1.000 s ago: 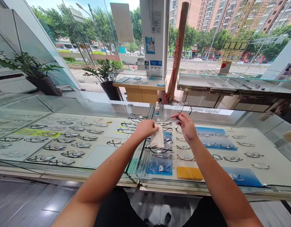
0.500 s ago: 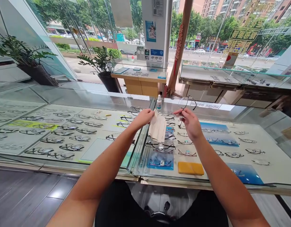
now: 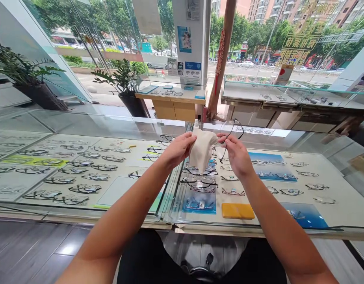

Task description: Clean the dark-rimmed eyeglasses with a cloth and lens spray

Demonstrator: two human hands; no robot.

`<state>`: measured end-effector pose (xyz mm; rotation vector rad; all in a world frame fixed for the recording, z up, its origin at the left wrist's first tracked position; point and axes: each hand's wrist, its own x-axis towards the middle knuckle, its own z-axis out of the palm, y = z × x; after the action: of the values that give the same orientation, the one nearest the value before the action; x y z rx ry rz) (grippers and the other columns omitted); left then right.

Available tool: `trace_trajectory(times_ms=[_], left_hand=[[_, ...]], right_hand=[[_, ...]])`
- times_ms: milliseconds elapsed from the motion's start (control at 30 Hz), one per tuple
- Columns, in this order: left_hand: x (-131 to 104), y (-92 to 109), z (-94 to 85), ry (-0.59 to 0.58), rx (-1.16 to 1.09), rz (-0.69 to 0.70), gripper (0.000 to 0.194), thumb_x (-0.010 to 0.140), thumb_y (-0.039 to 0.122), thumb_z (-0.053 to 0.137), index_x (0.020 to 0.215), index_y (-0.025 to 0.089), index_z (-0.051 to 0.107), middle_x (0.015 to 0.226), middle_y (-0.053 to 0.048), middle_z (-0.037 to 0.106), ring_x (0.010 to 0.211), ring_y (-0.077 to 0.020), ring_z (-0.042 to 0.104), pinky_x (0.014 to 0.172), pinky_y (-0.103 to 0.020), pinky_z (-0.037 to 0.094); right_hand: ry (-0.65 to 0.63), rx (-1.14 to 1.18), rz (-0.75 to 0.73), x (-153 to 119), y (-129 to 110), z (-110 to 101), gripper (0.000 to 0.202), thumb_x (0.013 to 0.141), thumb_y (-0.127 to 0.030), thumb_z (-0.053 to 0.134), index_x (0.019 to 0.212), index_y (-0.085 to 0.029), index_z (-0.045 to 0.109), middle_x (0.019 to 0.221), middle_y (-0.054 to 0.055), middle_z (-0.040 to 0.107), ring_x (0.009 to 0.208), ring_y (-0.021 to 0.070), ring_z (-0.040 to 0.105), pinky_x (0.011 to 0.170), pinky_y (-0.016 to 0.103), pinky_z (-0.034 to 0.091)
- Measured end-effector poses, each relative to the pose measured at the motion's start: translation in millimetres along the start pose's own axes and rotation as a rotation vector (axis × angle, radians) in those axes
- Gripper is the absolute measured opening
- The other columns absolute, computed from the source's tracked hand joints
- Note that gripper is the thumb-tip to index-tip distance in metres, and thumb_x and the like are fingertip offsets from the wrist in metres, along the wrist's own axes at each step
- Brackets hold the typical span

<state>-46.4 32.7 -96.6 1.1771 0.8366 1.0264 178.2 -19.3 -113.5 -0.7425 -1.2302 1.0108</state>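
Note:
A cream cleaning cloth (image 3: 201,152) hangs spread between my hands over the glass counter. Its left edge is pinched in the fingers of my left hand (image 3: 179,149), and its upper right corner reaches the fingers of my right hand (image 3: 237,154). My right hand grips a pair of thin-framed eyeglasses (image 3: 242,130), raised above the counter with one lens pointing away from me. One temple arm hangs down below the fingers. Behind the cloth stands a small spray bottle (image 3: 196,123), of which only the top shows.
Under the glass top of the display counter (image 3: 170,209) lie rows of eyeglasses (image 3: 85,188). An orange-yellow case (image 3: 238,211) lies near the front edge at right. Potted plants (image 3: 131,98), another display cabinet (image 3: 176,108) and a wooden post (image 3: 220,79) stand beyond the counter.
The cloth has opened out and been drawn right, its upper corner now at my right hand's fingers. It now covers most of the spray bottle. The whole view has shifted slightly.

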Motion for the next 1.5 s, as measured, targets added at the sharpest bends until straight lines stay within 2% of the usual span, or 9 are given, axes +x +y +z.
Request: trace_trajectory(times_ms=[200,467,667,800,900,1033,1233,1367,1500], left_hand=[[-12.4,-9.9,20.9,-0.082,-0.019,0.029,0.047,0.079,0.054,0.093,0.098,0.022,0.064,0.080,0.002,0.060,0.065,-0.0114,0.050,0.061,-0.024,0.041],[-21.2,-14.6,35.1,-0.122,-0.001,0.060,0.045,0.084,0.055,0.087,0.108,0.024,0.064,0.080,0.003,0.064,0.069,-0.0153,0.057,0.065,-0.027,0.046],[-23.6,-13.4,37.9,-0.147,-0.015,0.050,0.048,0.083,0.057,0.089,0.100,0.025,0.058,0.073,0.006,0.053,0.064,-0.0130,0.049,0.062,-0.025,0.043],[-21.1,-14.0,36.6,-0.142,-0.078,0.034,0.051,0.091,0.069,0.078,0.094,0.024,0.056,0.078,0.002,0.057,0.067,-0.0138,0.050,0.063,-0.025,0.044],[-20.3,-14.5,34.9,-0.142,-0.114,0.041,0.055,0.088,0.070,0.083,0.089,0.022,0.057,0.077,0.003,0.054,0.067,-0.0124,0.048,0.062,-0.024,0.043],[-20.1,-15.9,32.7,-0.154,-0.188,0.001,0.055,0.077,0.056,0.098,0.089,0.019,0.058,0.077,0.005,0.053,0.066,-0.0093,0.047,0.062,-0.020,0.041],[-19.8,-15.0,29.1,-0.231,-0.262,-0.044,0.043,0.084,0.043,0.093,0.105,0.017,0.068,0.088,-0.001,0.070,0.077,-0.0145,0.064,0.069,-0.025,0.050],[-21.9,-14.6,28.5,-0.280,-0.197,-0.003,0.052,0.081,0.030,0.097,0.120,0.018,0.065,0.106,-0.005,0.078,0.091,-0.0184,0.074,0.081,-0.028,0.056],[-20.0,-20.5,26.7,-0.274,-0.183,0.009,0.054,0.084,0.037,0.098,0.120,0.019,0.061,0.102,-0.004,0.079,0.087,-0.0173,0.075,0.081,-0.028,0.058]], right_hand=[[0.011,-0.003,0.017,-1.8,4.5,3.5,0.022,0.095,-0.051,0.078,0.091,-0.030,0.083,0.150,0.004,0.069,0.153,0.0317,0.052,0.128,0.047,0.040],[0.001,0.130,0.138,-4.1,4.5,6.2,0.031,0.090,-0.059,0.084,0.096,-0.029,0.083,0.162,0.003,0.063,0.140,0.0308,0.063,0.105,0.040,0.060],[0.006,0.130,0.139,-4.2,5.2,8.0,0.030,0.089,-0.058,0.085,0.095,-0.029,0.083,0.158,0.003,0.067,0.137,0.0279,0.066,0.104,0.038,0.061],[0.000,0.166,0.160,-4.5,5.8,8.8,0.034,0.085,-0.061,0.089,0.095,-0.028,0.084,0.156,0.003,0.068,0.139,0.0283,0.065,0.107,0.037,0.058],[-0.012,0.186,0.170,-5.3,4.1,10.3,0.035,0.084,-0.061,0.090,0.096,-0.028,0.084,0.151,0.004,0.072,0.138,0.0279,0.064,0.106,0.036,0.057],[-0.020,0.215,0.186,-6.0,0.5,12.5,0.038,0.082,-0.062,0.093,0.094,-0.027,0.083,0.140,0.004,0.077,0.122,0.0241,0.067,0.094,0.032,0.057],[0.024,0.246,0.204,-4.8,-1.8,12.0,0.048,0.073,-0.067,0.097,0.096,-0.027,0.080,0.085,-0.002,0.068,0.073,0.0143,0.055,0.065,0.028,0.049],[0.035,0.261,0.221,-3.9,-2.0,11.0,0.052,0.071,-0.067,0.098,0.097,-0.027,0.079,0.079,-0.003,0.063,0.066,0.0126,0.048,0.060,0.027,0.045],[0.042,0.239,0.194,-3.2,-1.2,10.3,0.045,0.077,-0.063,0.095,0.098,-0.026,0.078,0.084,-0.002,0.066,0.071,0.0141,0.052,0.065,0.028,0.047]])
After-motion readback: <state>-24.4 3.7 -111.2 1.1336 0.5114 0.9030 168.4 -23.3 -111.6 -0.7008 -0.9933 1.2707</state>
